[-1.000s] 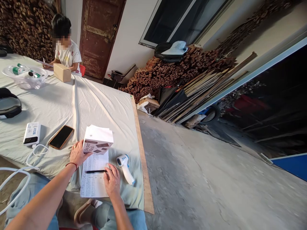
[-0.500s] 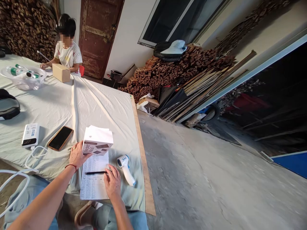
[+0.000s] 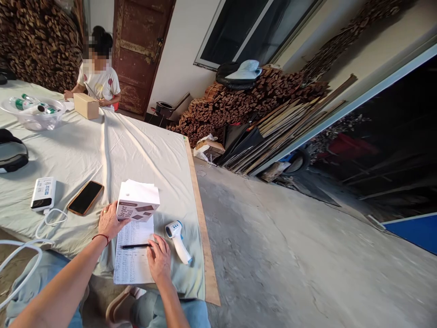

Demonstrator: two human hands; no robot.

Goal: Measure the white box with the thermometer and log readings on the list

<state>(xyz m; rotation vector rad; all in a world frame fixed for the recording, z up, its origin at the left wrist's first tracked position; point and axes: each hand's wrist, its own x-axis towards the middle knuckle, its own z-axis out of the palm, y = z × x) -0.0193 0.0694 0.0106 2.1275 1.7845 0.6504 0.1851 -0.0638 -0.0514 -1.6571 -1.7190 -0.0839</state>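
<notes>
A white box [image 3: 138, 200] printed "Super Meal" stands on a handwritten paper sheet [image 3: 131, 269], with white paper sticking up at its top. My left hand [image 3: 109, 221] holds the box's lower left corner, its thumb across the printed front and its fingers along the side. On the sheet lies a black pen [image 3: 134, 246]. My right hand [image 3: 159, 258] rests over the sheet's right edge, fingers loosely spread, fingertips at the pen's right end. Just right of that hand lies a white infrared thermometer [image 3: 179, 242].
Left of the box lie a phone [image 3: 85, 197] and a white power bank [image 3: 43, 193] with a cable [image 3: 43, 223]. Farther back are a clear bowl [image 3: 32, 119] of bottles, a cardboard box [image 3: 86, 105] and a seated person [image 3: 99, 84]. The table's wooden edge [image 3: 201, 228] runs along the right.
My hands, the box and the pen keep their places. The person across the table has shifted posture, with head and arms slightly moved. The view has turned slightly.
</notes>
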